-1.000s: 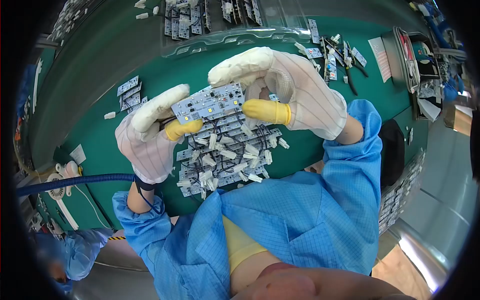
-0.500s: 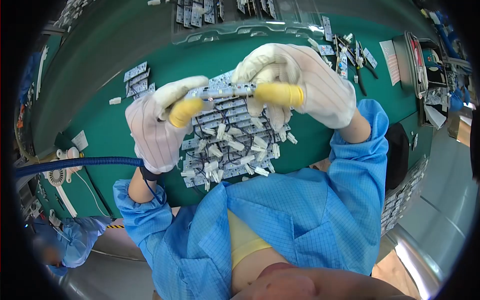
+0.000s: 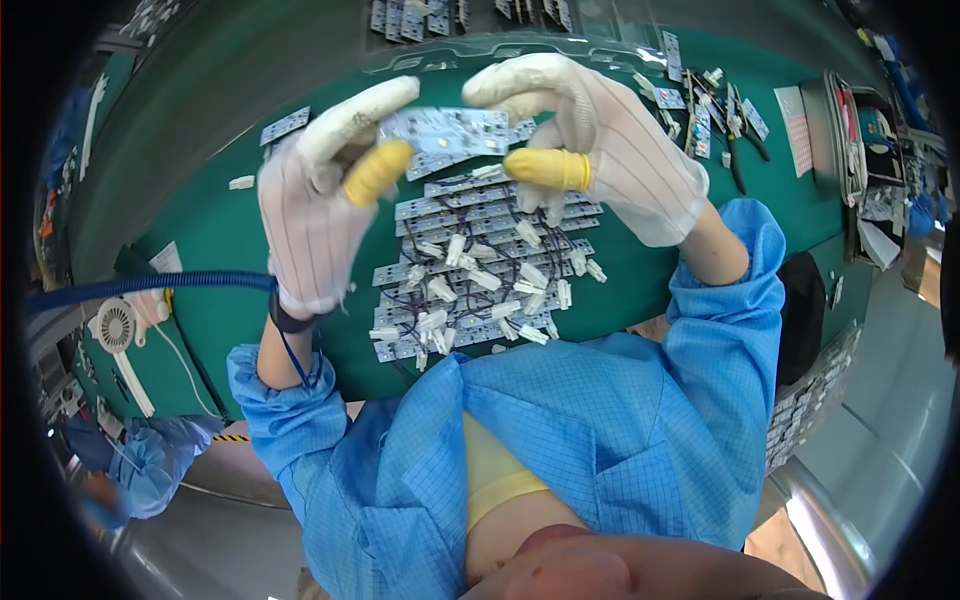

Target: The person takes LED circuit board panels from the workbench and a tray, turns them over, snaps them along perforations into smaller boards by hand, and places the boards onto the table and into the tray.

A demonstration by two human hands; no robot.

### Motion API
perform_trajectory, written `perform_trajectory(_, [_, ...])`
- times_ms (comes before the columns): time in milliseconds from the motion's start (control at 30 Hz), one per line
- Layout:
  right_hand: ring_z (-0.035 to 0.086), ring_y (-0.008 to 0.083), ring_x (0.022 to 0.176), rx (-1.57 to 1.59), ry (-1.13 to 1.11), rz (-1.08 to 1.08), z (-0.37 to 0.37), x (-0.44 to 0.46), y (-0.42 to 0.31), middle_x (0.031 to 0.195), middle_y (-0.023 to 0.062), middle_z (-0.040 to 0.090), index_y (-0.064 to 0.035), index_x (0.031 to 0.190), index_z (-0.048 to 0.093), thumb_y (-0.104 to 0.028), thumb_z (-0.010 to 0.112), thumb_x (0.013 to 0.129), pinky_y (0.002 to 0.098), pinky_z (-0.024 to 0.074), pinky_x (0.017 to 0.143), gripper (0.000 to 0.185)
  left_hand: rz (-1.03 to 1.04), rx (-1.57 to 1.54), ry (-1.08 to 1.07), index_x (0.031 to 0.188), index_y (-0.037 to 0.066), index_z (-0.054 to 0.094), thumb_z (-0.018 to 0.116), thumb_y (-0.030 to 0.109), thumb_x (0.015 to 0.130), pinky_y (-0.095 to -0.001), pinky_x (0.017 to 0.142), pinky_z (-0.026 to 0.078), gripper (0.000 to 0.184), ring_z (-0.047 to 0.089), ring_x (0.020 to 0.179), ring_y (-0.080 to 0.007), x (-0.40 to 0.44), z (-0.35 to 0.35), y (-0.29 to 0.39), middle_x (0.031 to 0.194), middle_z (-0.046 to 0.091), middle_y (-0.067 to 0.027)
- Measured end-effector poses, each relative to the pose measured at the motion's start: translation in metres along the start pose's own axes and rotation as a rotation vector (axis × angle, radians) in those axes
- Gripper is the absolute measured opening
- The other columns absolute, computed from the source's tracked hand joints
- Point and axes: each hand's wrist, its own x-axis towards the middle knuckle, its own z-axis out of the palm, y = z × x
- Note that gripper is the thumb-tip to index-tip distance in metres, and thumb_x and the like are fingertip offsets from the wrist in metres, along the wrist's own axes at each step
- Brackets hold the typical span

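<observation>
A narrow whitish LED circuit board (image 3: 445, 130), blurred by motion, is raised above the bench between my gloved hands. My left hand (image 3: 335, 165) grips its left end, the yellow-covered thumb at the lower edge. Around the right end curls my right hand (image 3: 590, 145), its yellow-covered thumb just below the board and its index finger above. The exact contact of the right fingertips is blurred. Beneath my hands lie rows of similar LED boards (image 3: 470, 212) with dark wires and white plug connectors (image 3: 485, 280).
A clear plastic tray (image 3: 520, 55) with boards stands at the back. Pliers (image 3: 735, 160) and loose boards lie at the right, beside a printed sheet (image 3: 793, 130). A blue coiled cord (image 3: 150, 290) runs to my left wrist. Another person (image 3: 150, 465) sits at lower left.
Both hands have lifted the board away from me, and it has turned from edge-on to show its broad face. The right index finger has straightened above it. The view has shifted slightly.
</observation>
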Motion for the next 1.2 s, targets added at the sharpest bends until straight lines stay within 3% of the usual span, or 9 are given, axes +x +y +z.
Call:
perform_trajectory(233, [0.061,0.0106,0.064,-0.063,0.24,-0.078,-0.016,-0.022,0.002,0.095,0.0076,0.063,-0.0003,0.127,0.045,-0.021,0.061,0.088,0.0201,0.0505,0.055,0.047,0.336,0.95,-0.027,0.104,0.009,0.069,0.058,0.009,0.087,-0.0276,0.094,0.042,0.02,0.055,0.111,-0.0174,0.057,-0.113,-0.116,0.111,0.064,-0.0076])
perform_trajectory(433, [0.066,0.0135,0.064,-0.092,0.147,0.043,-0.012,-0.029,0.032,0.093,0.0078,0.065,-0.0025,0.122,0.048,-0.005,0.058,0.087,0.0247,0.0542,0.056,0.036,-0.093,0.175,-0.277,0.127,0.015,0.053,0.062,0.01,0.077,-0.0367,0.105,0.034,0.051,0.046,0.123,-0.0321,0.04,-0.073,-0.063,0.138,0.043,-0.0168])
perform_trajectory(500, [0.066,0.0146,0.061,-0.23,0.148,-0.137,-0.013,-0.036,0.047,0.093,0.0082,0.066,-0.0035,0.119,0.048,-0.007,0.058,0.088,0.0256,0.0541,0.054,0.033,0.561,1.027,-0.432,0.12,0.014,0.056,0.064,0.008,0.067,-0.0388,0.104,0.036,0.053,0.047,0.122,-0.0326,0.043,-0.074,-0.077,0.14,0.04,-0.016])
perform_trajectory(633, [0.066,0.014,0.059,-0.206,0.164,-0.033,-0.021,-0.046,0.041,0.092,0.0073,0.067,-0.005,0.118,0.049,-0.011,0.058,0.089,0.026,0.0533,0.051,0.031,0.466,0.626,-0.202,0.099,0.006,0.063,0.052,-0.012,0.064,-0.0367,0.099,0.04,0.041,0.047,0.122,-0.0295,0.082,-0.1,-0.109,0.133,0.047,-0.0128])
perform_trajectory(767, [0.066,0.0129,0.061,-0.229,0.263,-0.022,-0.046,-0.038,0.036,0.092,0.0063,0.067,-0.0039,0.116,0.053,-0.013,0.059,0.089,0.0248,0.0525,0.053,0.03,-0.108,0.429,0.156,0.117,0.008,0.06,0.054,-0.008,0.077,-0.0339,0.098,0.04,0.043,0.049,0.12,-0.0248,0.174,-0.189,-0.166,0.133,0.047,-0.0146])
perform_trajectory(833, [0.066,0.0132,0.071,-0.501,0.5,-0.052,-0.083,-0.029,0.027,0.091,0.0064,0.068,-0.0084,0.114,0.058,-0.012,0.058,0.089,0.0265,0.0521,0.06,0.026,0.18,0.808,0.189,0.127,0.009,0.054,0.055,-0.003,0.081,-0.0326,0.098,0.038,0.047,0.049,0.119,-0.0247,0.221,-0.238,-0.206,0.133,0.048,-0.0148])
perform_trajectory(967, [0.063,0.0264,0.085,-1.351,0.805,0.105,-0.177,-0.011,0.086,0.091,0.0089,0.068,-0.0108,0.117,0.057,-0.02,0.063,0.08,0.036,0.0495,0.08,0.039,0.174,0.947,0.369,0.127,0.006,0.052,0.056,0.017,0.09,-0.0373,0.099,0.037,0.039,0.05,0.117,-0.0305,0.248,-0.278,-0.213,0.128,0.052,-0.0178])
perform_trajectory(1033, [0.064,0.0226,0.081,-1.065,0.469,0.297,-0.193,-0.005,0.086,0.091,0.0087,0.067,-0.0082,0.111,0.061,-0.017,0.062,0.079,0.0332,0.0499,0.077,0.033,0.274,1.077,0.479,0.125,0.006,0.054,0.056,0.02,0.09,-0.0379,0.098,0.038,0.037,0.051,0.117,-0.0299,0.229,-0.266,-0.19,0.128,0.052,-0.0172])
perform_trajectory(1200, [0.062,0.0167,0.079,-0.672,0.824,0.104,-0.197,-0.048,0.034,0.089,0.0075,0.064,-0.0058,0.115,0.058,-0.007,0.061,0.08,0.0288,0.0498,0.071,0.035,0.501,1.034,0.538,0.119,0.004,0.059,0.056,0.014,0.091,-0.0354,0.1,0.039,0.029,0.052,0.116,-0.0272,0.14,-0.19,-0.124,0.123,0.057,-0.0153])
